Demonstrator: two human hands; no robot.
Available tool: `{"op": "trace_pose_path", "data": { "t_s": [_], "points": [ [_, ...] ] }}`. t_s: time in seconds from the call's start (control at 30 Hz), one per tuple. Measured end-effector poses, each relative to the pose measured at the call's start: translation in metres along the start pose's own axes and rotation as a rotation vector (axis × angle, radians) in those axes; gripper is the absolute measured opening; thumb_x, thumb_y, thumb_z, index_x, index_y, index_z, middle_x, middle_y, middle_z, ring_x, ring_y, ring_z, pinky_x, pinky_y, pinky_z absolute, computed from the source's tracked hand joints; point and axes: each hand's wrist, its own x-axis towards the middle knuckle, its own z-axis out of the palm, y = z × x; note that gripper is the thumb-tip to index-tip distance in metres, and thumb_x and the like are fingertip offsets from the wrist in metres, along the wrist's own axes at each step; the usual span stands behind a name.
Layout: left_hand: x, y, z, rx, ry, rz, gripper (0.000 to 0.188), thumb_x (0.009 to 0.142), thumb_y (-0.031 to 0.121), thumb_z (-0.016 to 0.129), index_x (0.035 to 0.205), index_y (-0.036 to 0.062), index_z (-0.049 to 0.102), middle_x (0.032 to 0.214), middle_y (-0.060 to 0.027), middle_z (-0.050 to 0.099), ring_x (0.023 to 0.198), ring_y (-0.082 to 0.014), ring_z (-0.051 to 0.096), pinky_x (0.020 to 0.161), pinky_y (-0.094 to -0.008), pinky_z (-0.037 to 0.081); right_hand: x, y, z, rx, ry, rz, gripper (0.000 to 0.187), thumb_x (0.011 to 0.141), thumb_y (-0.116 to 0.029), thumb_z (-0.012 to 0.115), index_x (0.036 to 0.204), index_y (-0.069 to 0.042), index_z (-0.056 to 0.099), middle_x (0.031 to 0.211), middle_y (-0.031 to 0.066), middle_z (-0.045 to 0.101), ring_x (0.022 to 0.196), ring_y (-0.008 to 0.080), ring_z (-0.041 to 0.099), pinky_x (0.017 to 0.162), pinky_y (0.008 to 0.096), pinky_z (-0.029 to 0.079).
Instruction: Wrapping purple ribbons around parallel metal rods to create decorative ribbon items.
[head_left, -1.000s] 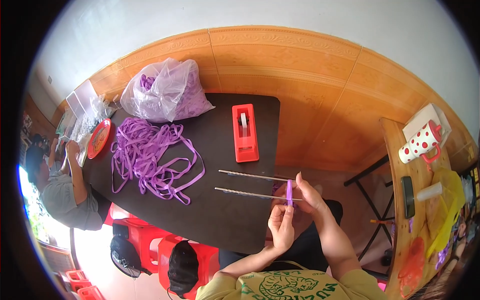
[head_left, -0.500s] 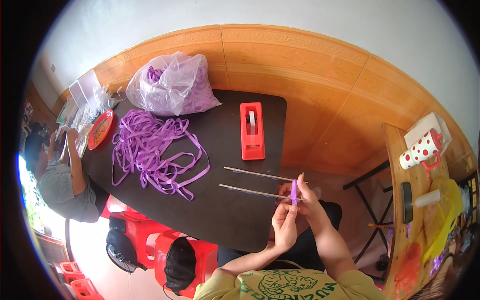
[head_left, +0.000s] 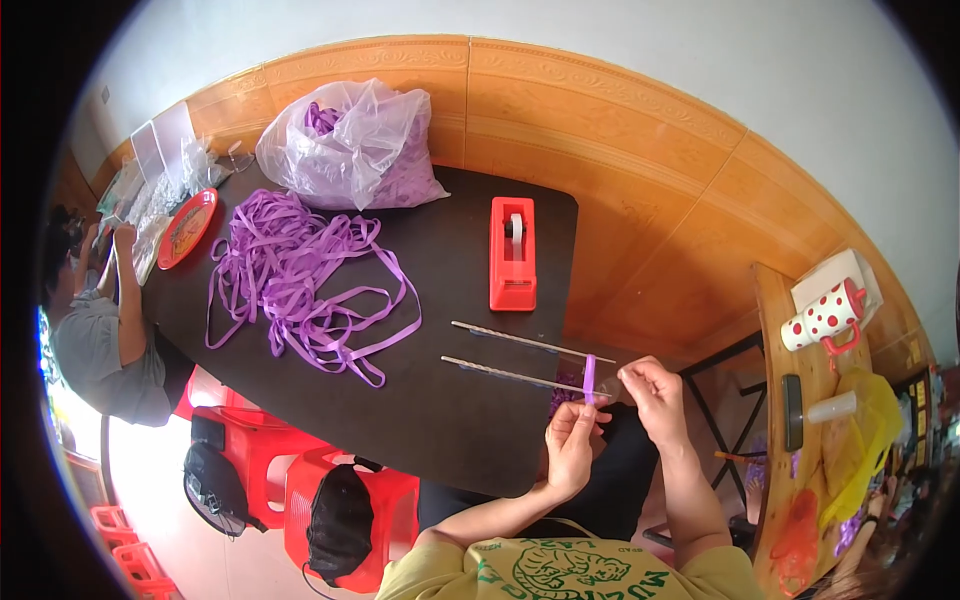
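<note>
Ribbon [head_left: 589,378] pinched in left hand [head_left: 570,452]; right hand [head_left: 656,402] curled.

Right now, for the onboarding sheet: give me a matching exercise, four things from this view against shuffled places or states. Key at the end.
Things
1. Tape dispenser
2. Spotted tumbler
3. Purple strip
4. Translucent bag

Places and states
A. Stuffed with purple ribbon
B. Red, on the dark table
C. Spanning the two metal rods, at the left hand
D. On the wooden side table

Pairs: 1-B, 2-D, 3-C, 4-A
</note>
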Motion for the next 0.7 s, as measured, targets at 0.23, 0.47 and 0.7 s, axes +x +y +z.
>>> {"op": "trace_pose_path", "data": {
  "t_s": [0.23,0.47,0.7],
  "points": [
    [0.000,-0.003,-0.004,-0.044,-0.004,-0.031,0.015,0.097,0.017,0.052,0.089,0.0055,0.058,0.090,-0.0019,0.064,0.078,-0.0073,0.055,0.072,-0.0210,0.043,0.013,0.004,0.016,-0.041,-0.102,0.175,0.013,0.089,-0.009,0.061,0.085,0.003,0.065,0.071,0.0023,0.061,0.064,0.0061,0.053,0.058,0.0209,0.043],
    [-0.002,-0.008,-0.005,-0.211,0.018,-0.045,0.016,0.098,0.018,0.051,0.089,0.0054,0.057,0.087,-0.0020,0.062,0.078,-0.0076,0.054,0.074,-0.0219,0.042,0.016,0.005,0.021,0.016,-0.109,0.221,0.014,0.090,-0.009,0.060,0.085,0.004,0.065,0.072,0.0031,0.062,0.066,0.0070,0.055,0.062,0.0215,0.044],
    [-0.002,-0.006,-0.003,-0.223,0.019,-0.013,0.017,0.098,0.018,0.050,0.088,0.0048,0.056,0.087,-0.0025,0.062,0.079,-0.0081,0.054,0.076,-0.0227,0.043,0.013,0.006,0.026,0.114,-0.059,0.337,0.014,0.089,-0.009,0.061,0.088,0.005,0.067,0.077,0.0048,0.065,0.071,0.0095,0.060,0.065,0.0230,0.047]
  ]
}}
